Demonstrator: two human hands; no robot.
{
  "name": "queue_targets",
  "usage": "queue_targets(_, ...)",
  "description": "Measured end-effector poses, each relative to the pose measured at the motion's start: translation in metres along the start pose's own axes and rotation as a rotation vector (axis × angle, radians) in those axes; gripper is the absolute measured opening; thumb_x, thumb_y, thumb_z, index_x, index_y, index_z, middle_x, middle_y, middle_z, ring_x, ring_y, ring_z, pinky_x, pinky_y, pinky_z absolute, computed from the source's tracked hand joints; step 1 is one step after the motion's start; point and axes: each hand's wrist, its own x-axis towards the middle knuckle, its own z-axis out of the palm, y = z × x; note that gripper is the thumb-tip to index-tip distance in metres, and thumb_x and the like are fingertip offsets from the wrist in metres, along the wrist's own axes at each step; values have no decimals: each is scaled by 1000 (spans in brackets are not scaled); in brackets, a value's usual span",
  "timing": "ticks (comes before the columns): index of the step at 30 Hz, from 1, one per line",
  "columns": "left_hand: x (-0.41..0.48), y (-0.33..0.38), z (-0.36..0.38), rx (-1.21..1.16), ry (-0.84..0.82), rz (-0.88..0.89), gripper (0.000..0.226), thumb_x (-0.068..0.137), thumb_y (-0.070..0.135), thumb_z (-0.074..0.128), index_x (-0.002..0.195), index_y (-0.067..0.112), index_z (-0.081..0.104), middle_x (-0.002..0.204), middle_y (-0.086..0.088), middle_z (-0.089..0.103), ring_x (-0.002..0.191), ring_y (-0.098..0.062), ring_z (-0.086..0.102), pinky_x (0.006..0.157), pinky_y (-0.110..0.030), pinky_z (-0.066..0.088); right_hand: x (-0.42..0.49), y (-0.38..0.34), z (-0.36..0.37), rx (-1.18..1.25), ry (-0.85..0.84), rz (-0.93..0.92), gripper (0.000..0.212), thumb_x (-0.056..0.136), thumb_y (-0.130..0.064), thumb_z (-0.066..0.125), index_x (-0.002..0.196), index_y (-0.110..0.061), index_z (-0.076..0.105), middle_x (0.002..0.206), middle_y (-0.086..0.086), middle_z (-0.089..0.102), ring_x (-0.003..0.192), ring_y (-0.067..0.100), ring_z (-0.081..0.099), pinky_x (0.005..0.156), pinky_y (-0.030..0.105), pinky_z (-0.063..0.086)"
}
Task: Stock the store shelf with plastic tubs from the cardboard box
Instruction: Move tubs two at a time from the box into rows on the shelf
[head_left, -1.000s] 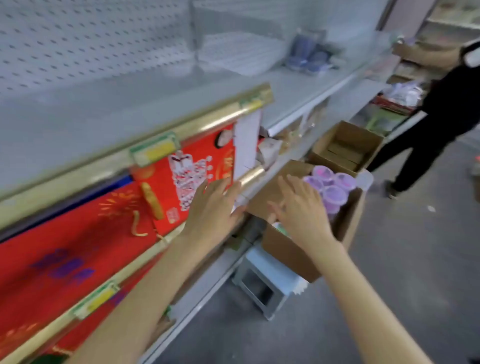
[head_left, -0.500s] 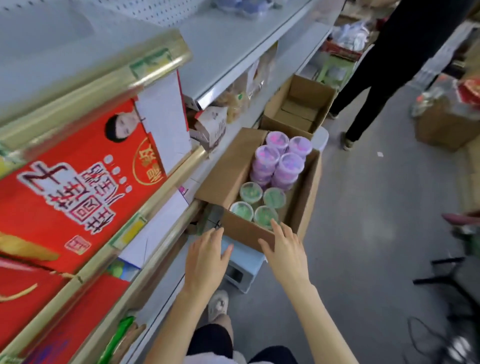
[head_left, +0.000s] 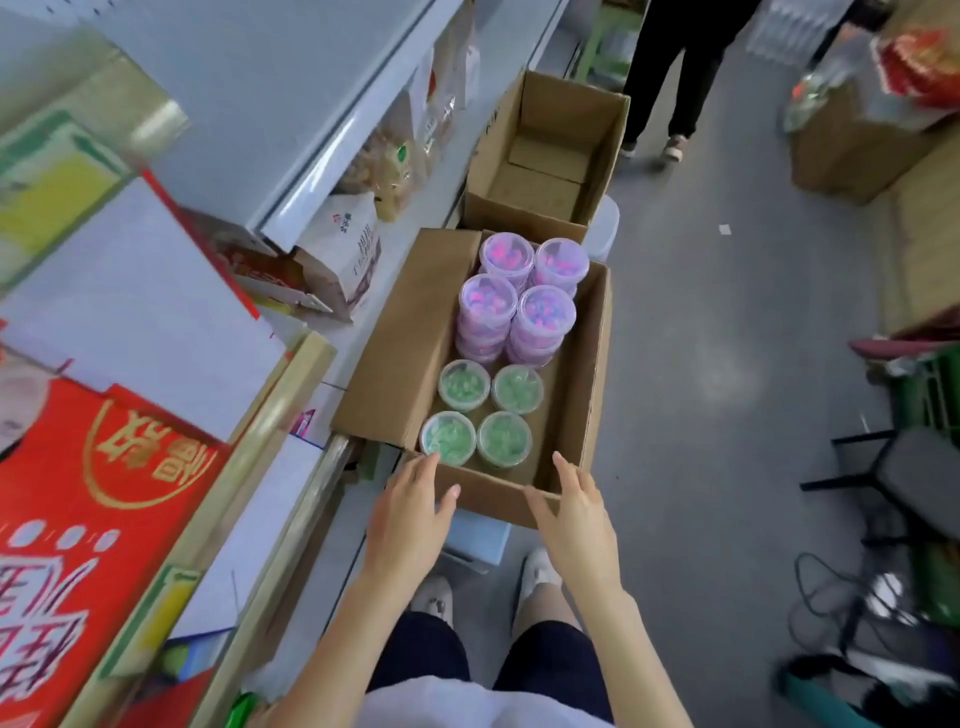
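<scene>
Far left I see the store shelf (head_left: 291, 78), its grey upper deck bare along the part nearest me, with red gift cartons (head_left: 93, 519) on the tier below. My left hand (head_left: 410, 514) hovers at the near left corner of the cardboard box (head_left: 395, 374), fingers spread and relaxed, holding nothing; its fingertips are just beside the nearest green tub (head_left: 448, 437), though I cannot tell whether they touch it. Inside the box, four green tubs (head_left: 485, 413) sit low at the near end, and four taller stacks of purple tubs (head_left: 522, 301) fill the far end. My right hand (head_left: 576, 519) is likewise open and empty, thumb against the near wall of the box.

I judge this the reach-in step: nothing picked yet. Next I would drop both hands over the near green tubs, close around their lids and rims, and lift straight up to clear the wall. Beyond stands a second box (head_left: 550, 156), open and empty.
</scene>
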Motion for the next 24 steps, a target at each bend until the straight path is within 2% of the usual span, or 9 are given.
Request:
queue_targets(5, 36, 3, 32, -44, -56, -121, 54, 94, 40, 45, 142, 19, 34, 144, 2, 41, 130, -15, 40, 99, -30, 38, 53, 19, 8, 26, -145, 45, 61, 92, -48, 48, 145, -28, 26, 147, -1, 37, 127, 19, 45, 91, 32, 45)
queue_targets(13, 102, 21, 76, -141, -75, -455, 55, 93, 40, 47, 142, 19, 33, 143, 0, 44, 130, -18, 41, 96, -31, 41, 166, 48, 7, 45, -473, 73, 60, 93, -45, 48, 145, -26, 25, 142, 1, 40, 124, 21, 45, 90, 33, 43)
queue_targets(18, 146, 22, 116, -179, -87, -537, 55, 93, 42, 46, 142, 19, 35, 141, 0, 44, 126, -16, 44, 94, -29, 43, 227, 72, 36, 145, -557, 209, 60, 91, -42, 53, 143, -23, 31, 138, 4, 48, 124, 19, 47, 98, 34, 43)
queue_targets(24, 168, 9, 157, -363, 36, -775, 51, 93, 32, 51, 139, 14, 40, 137, -6, 49, 123, -18, 49, 98, -30, 40, 245, 91, 90, 237, -610, 356, 61, 91, -37, 56, 142, -15, 33, 139, 8, 48, 125, 19, 48, 98, 29, 39)
